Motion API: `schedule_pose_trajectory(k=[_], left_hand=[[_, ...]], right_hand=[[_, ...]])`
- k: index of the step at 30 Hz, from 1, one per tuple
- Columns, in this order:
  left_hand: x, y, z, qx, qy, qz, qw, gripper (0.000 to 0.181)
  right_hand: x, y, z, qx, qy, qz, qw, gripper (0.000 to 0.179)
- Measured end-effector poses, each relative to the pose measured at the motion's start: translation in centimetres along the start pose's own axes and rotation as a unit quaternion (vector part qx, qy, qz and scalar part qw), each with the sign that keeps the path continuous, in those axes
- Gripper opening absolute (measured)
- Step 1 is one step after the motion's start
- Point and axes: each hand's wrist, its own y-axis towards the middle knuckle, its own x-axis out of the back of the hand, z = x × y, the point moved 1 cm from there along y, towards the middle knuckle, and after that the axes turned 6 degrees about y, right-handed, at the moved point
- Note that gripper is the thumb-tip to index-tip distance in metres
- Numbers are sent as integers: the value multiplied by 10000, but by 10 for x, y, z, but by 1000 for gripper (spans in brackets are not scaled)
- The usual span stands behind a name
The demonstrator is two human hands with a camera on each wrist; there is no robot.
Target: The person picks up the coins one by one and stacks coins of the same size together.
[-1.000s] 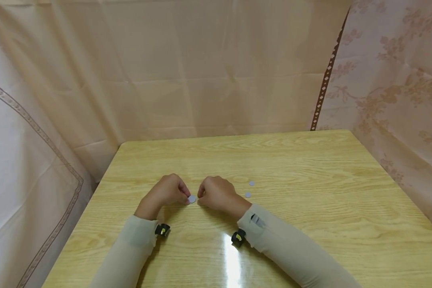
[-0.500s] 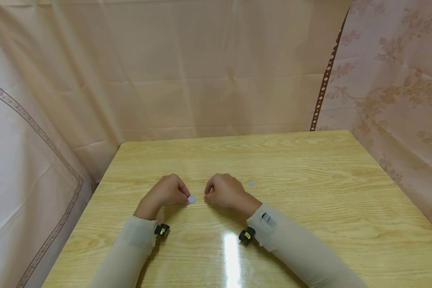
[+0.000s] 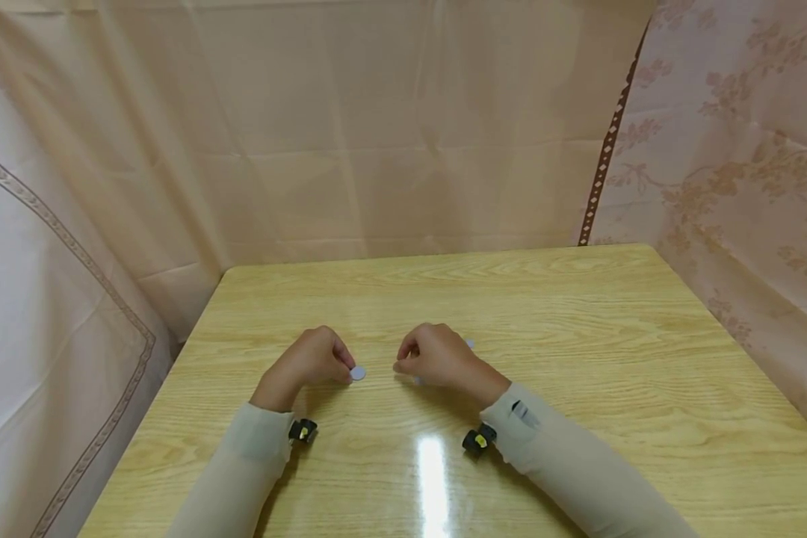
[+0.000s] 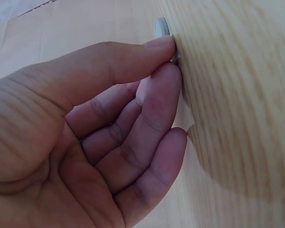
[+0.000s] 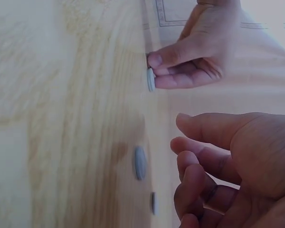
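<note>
A pale disc (image 3: 358, 373) sits on or just above the worktop (image 3: 578, 351), its edge pinched in my left hand (image 3: 311, 359). My right hand (image 3: 437, 358), holding nothing, thumb and forefinger slightly apart, hovers near a second disc (image 5: 140, 163) and a third disc (image 5: 154, 203). From here, I'd lower squarely, take one by its rim, and pinch lightly at left.

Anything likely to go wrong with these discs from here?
1. The left hand grips the pinched disc near its edge, with much of it sticking out; it might slip or twist.
2. The right hand partly covers the loose disc in the head view, so fingers could knock it unseen.
3. That loose disc is thin and lies flat on the table, so it may be hard to pick up.
</note>
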Motion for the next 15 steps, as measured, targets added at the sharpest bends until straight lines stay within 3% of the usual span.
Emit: schedule_pose_trajectory(k=[15], left_hand=[[0, -1, 1, 68, -140, 35, 9999, 14]], right_hand=[[19, -12, -16, -85, 579, 72, 9983, 18]])
